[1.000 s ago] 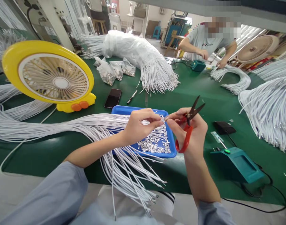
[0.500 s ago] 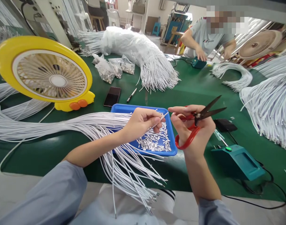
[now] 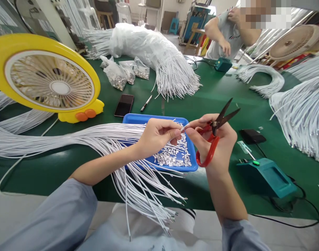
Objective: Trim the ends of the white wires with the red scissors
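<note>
Above the blue tray [image 3: 193, 153], the left hand [image 3: 156, 137] pinches a white wire [image 3: 185, 127] near its end; the right hand [image 3: 223, 150] — fingertips at that end — grasps red-handled scissors [image 3: 214, 127], blades spread. Small metal pieces [image 3: 172, 159] lie in the tray, a smartphone [image 3: 124, 105] just beyond it.

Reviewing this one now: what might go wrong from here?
The right hand holds open scissors while its fingertips work at the wire tip in the left hand; a slip could nick skin.

Wires lie across the tray, so shifting them might sweep metal pieces out.

Some ends hang past the table edge and might snag on clothing.
</note>
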{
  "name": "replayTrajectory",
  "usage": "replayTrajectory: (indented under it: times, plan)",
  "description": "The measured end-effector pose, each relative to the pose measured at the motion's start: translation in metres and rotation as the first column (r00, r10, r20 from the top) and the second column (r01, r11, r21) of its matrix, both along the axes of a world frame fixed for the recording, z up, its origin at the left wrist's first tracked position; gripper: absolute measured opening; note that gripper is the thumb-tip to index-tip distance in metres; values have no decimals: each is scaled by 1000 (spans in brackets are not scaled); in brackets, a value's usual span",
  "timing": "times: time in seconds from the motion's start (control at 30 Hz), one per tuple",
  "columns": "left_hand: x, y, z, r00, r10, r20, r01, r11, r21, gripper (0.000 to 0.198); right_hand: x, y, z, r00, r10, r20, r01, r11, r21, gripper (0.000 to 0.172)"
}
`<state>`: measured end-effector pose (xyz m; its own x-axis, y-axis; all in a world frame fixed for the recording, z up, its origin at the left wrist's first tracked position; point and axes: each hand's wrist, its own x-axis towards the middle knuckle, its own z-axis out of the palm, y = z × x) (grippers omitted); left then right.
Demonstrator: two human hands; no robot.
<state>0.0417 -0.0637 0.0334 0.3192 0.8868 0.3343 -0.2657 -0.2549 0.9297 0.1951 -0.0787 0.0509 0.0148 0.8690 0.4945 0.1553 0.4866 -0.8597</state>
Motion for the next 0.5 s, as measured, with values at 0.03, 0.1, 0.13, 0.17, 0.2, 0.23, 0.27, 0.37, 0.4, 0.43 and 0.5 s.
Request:
replayTrajectory:
  times: [0.03, 0.1, 0.13, 0.17, 0.2, 0.23, 0.27, 0.37, 0.4, 0.43, 0.5]
  plan:
    - [0, 0, -1, 1000, 5, -1, -5, 1000, 21, 16, 0, 0, 0, 1000, -13, 9, 13, 1000, 3, 25]
    - [1, -1, -1, 1000, 10, -4, -10, 998, 65, 13, 0, 0, 1, 999, -31, 16, 31, 999, 13, 25]
    - [1, -1, -1, 1000, 16, -6, -15, 996, 84, 12, 0, 0, 2, 999, -34, 12, 34, 999, 18, 25]
    - [1, -2, 0, 1000, 27, -10, -25, 995, 96, 13, 0, 0, 2, 999, -36, 4, 36, 999, 20, 25]
    - [0, -2, 0, 999, 41, -16, -39, 994, 99, 13, 0, 0, 2, 999, -39, -4, 39, 999, 25, 25]
    - [-1, -1, 2, 998, 55, -20, -53, 994, 95, 14, 1, 1, 3, 999, -43, -4, 43, 999, 29, 25]
    - [-3, -1, 3, 998, 66, -23, -64, 994, 84, 14, 2, 1, 3, 999, -48, 5, 48, 998, 31, 24]
    - [-8, 3, 7, 999, 47, -26, -47, 999, 19, 14, 5, 3, 2, 997, -56, 51, 56, 998, 9, 28]
    - [-10, 4, 7, 1000, 27, -15, -28, 1000, -8, 15, 6, 4, 1, 996, -55, 74, 56, 998, -12, 31]
    - [-11, 5, 8, 1000, 10, -1, -10, 999, -35, 16, 7, 4, 0, 993, -53, 102, 57, 998, -35, 34]
    - [-13, 7, 7, 999, -15, 30, 17, 998, -65, 17, 8, 6, -2, 984, -55, 170, 66, 996, -57, 35]
